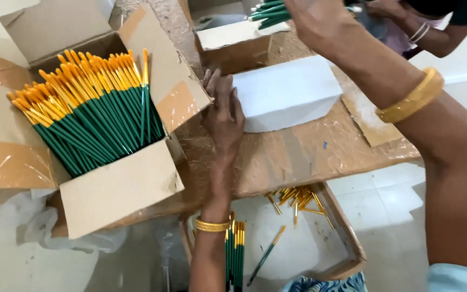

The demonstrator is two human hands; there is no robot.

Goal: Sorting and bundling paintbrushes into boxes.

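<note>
Right forearm, with a gold bangle (413, 100), crosses nearest the camera from 5 o'clock up to 12 o'clock, where the right hand (312, 21) is closed around a bundle of green brushes (268, 13) above a small carton (233, 46). That bundle juts out sideways past the fist, so a slack grip could let some slide out and scatter over the brown table (298, 157). Left hand (224, 116) lies flat at centre, fingers extended and gripping nothing, its fingertips at the edge of a white block (287, 92). At 9 o'clock an open cardboard box (120, 186) holds the main stock of brushes (90, 111) (slim green handles, orange-yellow ends, fanned loosely). A knock to its flap might tip them. About 10 strays (295, 197) lie in a tray below, at 6 o'clock.
</note>
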